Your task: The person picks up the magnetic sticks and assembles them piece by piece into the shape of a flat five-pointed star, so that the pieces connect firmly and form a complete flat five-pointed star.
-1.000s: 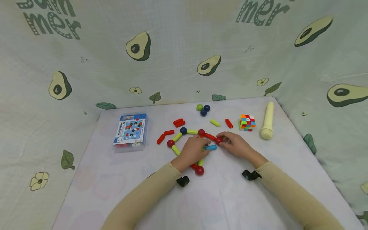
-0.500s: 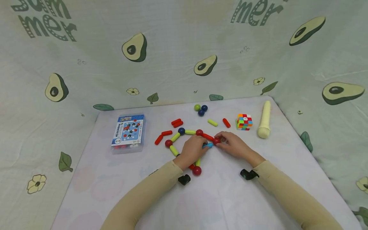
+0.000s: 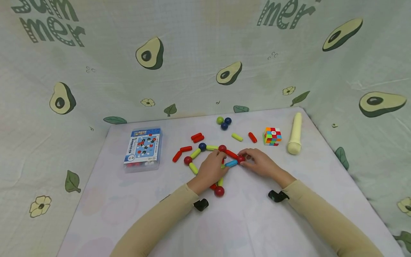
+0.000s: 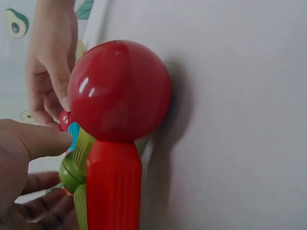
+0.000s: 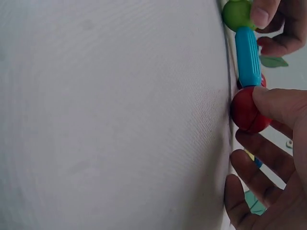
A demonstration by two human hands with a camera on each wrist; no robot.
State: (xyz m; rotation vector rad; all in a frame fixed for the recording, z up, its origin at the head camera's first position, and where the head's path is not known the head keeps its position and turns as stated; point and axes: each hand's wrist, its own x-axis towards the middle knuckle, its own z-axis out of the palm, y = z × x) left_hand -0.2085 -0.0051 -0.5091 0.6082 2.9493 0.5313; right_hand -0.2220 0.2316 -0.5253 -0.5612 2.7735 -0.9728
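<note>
Magnetic sticks and balls form a linked shape on the table. My right hand (image 3: 261, 164) pinches a red ball (image 5: 249, 112) at the shape's right corner, thumb on its face. From that ball a blue stick (image 5: 247, 57) runs to a green ball (image 5: 237, 15), which my left hand (image 3: 210, 167) pinches with the thumb on it. A red stick (image 3: 231, 154) meets the held red ball from behind. Close to the left wrist camera is another red ball (image 4: 120, 91), on a red stick (image 4: 114, 187). The left hand hides the shape's middle in the head view.
Loose red sticks (image 3: 197, 137) lie behind and left of the shape. Farther back are a small ball group (image 3: 224, 126), a yellow-green stick (image 3: 237, 137) and a red stick (image 3: 252, 137). A puzzle cube (image 3: 272, 136) and pale yellow club (image 3: 294, 134) stand right, a plastic box (image 3: 142, 150) left.
My left fingers have drawn back left off the blue stick, leaving more of it showing. Its right end now meets the red ball, which my right hand keeps pinching.
</note>
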